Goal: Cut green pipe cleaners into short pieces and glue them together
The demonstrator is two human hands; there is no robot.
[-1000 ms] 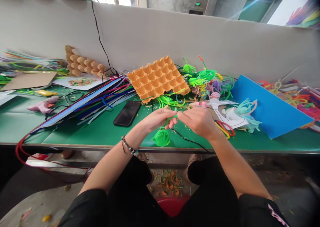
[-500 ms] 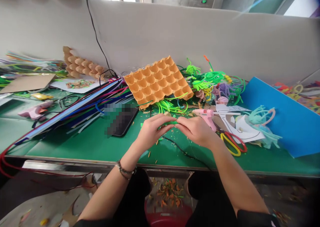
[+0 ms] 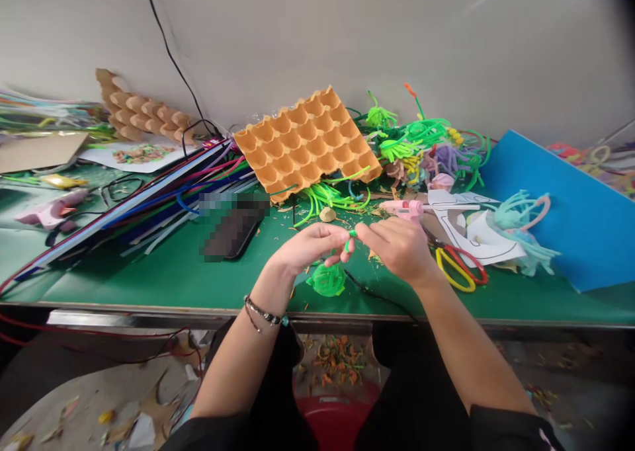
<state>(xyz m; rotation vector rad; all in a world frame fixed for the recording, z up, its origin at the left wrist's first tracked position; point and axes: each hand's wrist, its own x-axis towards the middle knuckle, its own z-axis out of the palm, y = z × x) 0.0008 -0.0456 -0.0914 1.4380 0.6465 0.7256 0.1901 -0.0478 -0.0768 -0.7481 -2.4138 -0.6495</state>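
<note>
My left hand (image 3: 308,247) and my right hand (image 3: 397,247) meet over the green table (image 3: 169,276), fingers pinched together on the thin stem of a green pipe-cleaner piece (image 3: 350,237). Its fuzzy green ball (image 3: 327,280) hangs below my left fingers, just above the table's front edge. A bead bracelet circles my left wrist. A black cord (image 3: 370,291) runs under my right hand.
An orange egg tray (image 3: 305,143) leans behind my hands, with loose green pipe cleaners (image 3: 332,200) under it. A pink glue gun (image 3: 404,207), scissors with red and yellow handles (image 3: 459,269), a phone (image 3: 233,226), a blue sheet (image 3: 560,209) and piles of coloured pipe cleaners (image 3: 426,150) lie around.
The view tilted down. My hands stayed together on the green stem, and the fuzzy green ball, hidden half a second ago, shows again under my left hand.
</note>
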